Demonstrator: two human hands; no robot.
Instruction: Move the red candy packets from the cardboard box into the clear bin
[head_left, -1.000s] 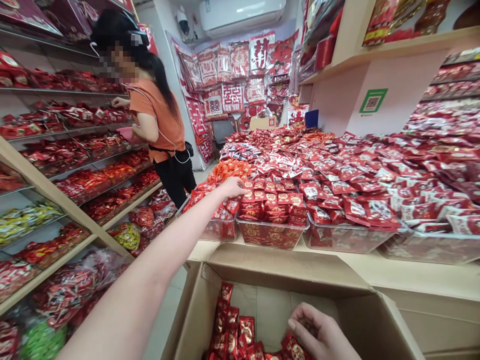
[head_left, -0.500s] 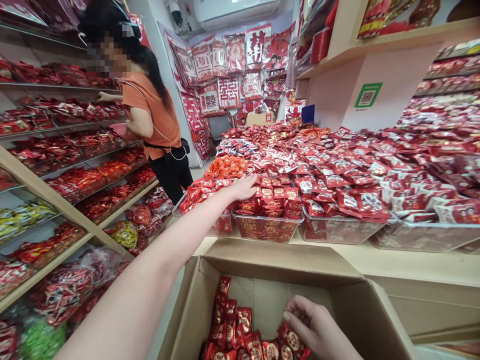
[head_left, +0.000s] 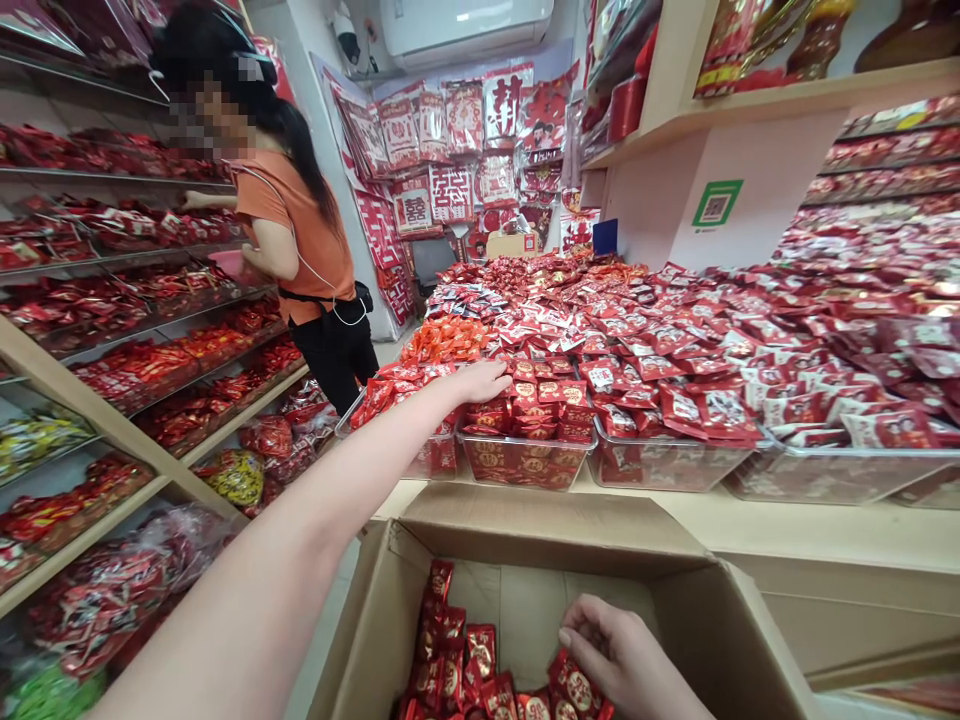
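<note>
My left hand (head_left: 484, 382) lies over the red packets (head_left: 536, 405) that fill a clear plastic bin (head_left: 525, 462); its fingers point right, and their tips rest on or just above the packets. Below, inside an open cardboard box (head_left: 555, 520), my right hand (head_left: 609, 640) hovers with curled fingers beside small red-and-gold packets (head_left: 480, 650). Its thumb and fingers come close to one packet (head_left: 574, 685), though a firm hold on it cannot be made out. More packets are heaped along the box's left and lower part.
Bins of red packets (head_left: 675, 400) line the counter (head_left: 645, 500). At the left, a person in an orange shirt (head_left: 300, 230) faces shelves (head_left: 180, 465) of packets. A wooden shelf (head_left: 750, 100) juts out at the upper right.
The view has shifted slightly. My left hand's fingers, spread before, now lie lower and closer together on the packets. My right hand stays in the box in nearly the same pose.
</note>
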